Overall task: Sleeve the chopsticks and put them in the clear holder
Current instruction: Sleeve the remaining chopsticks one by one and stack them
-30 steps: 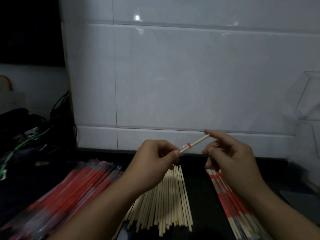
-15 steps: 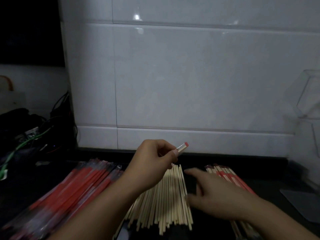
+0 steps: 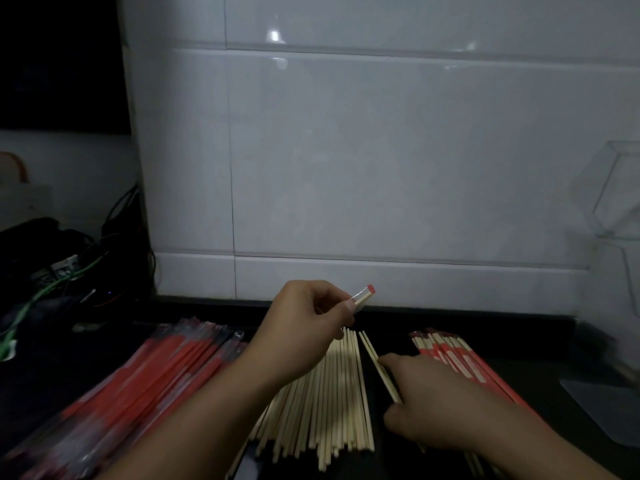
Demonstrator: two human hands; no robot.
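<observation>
Nearest you, the bare chopsticks [image 3: 325,403] lie fanned in a pile on the dark table [image 3: 391,320], tips pointing away toward the wall. To their left, a big heap of empty red-and-clear sleeves [image 3: 138,386] runs diagonally from the near left corner toward the middle. To the right of the pile, your right hand [image 3: 440,407] is low over the table, its fingertips on a loose pair of chopsticks [image 3: 375,362] that lies just apart from the pile's right edge; the index finger touches the pair near its middle and the thumb sits at its near end, though you cannot tell whether the grip has closed. Just right of that hand, partly under your wrist, a row of sleeved chopsticks [image 3: 460,362] lies in red wrappers. Your left hand [image 3: 308,327] is raised above the far end of the pile, pinching a sleeve [image 3: 363,295] between thumb and fingers, its red-tipped end sticking out up and to the right. A flat clear sheet [image 3: 602,407] rests on the table at the near right edge. Farther back on the right, the clear holder [image 3: 620,195] stands against the white tiled wall [image 3: 381,150], well apart from both hands; what it holds cannot be made out. At the far left, a dark tangle of cables [image 3: 69,268] sits in shadow.
</observation>
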